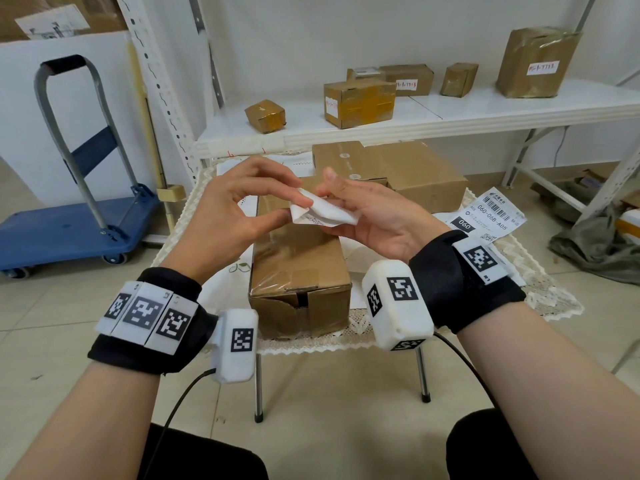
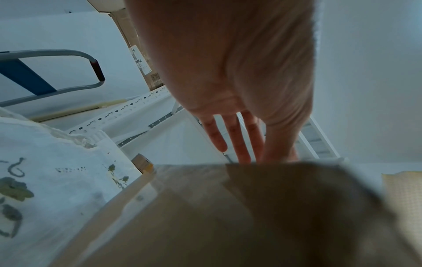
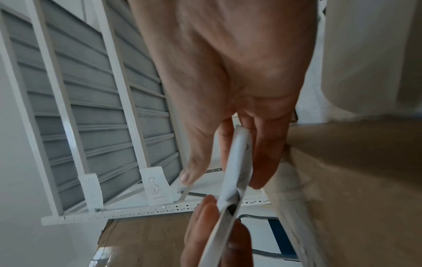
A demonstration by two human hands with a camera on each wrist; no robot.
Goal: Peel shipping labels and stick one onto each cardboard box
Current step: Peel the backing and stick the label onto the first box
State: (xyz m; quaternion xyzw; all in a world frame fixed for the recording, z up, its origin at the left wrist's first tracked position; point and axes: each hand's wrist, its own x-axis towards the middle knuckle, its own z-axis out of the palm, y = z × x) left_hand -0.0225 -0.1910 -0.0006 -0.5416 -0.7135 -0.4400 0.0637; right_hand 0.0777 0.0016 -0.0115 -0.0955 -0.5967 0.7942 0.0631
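Observation:
Both hands hold a white shipping label [image 1: 320, 210] above a long taped cardboard box [image 1: 298, 271] on the small table. My left hand [image 1: 291, 207] pinches the label's curled left corner between thumb and fingertips. My right hand [image 1: 334, 199] holds the rest of the sheet, thumb on top and fingers beneath. In the right wrist view the label [image 3: 235, 173] shows edge-on between my right fingers [image 3: 262, 162], with the left fingertips [image 3: 205, 216] at its lower end. The left wrist view shows the left fingers [image 2: 235, 142] over the box [image 2: 228, 216]; the label is hidden there.
A larger cardboard box [image 1: 398, 171] stands behind. More printed labels [image 1: 488, 216] lie at the table's right on the lace cloth [image 1: 540, 285]. Several taped boxes sit on the white shelf [image 1: 485, 109]. A blue hand trolley [image 1: 76, 216] stands at left.

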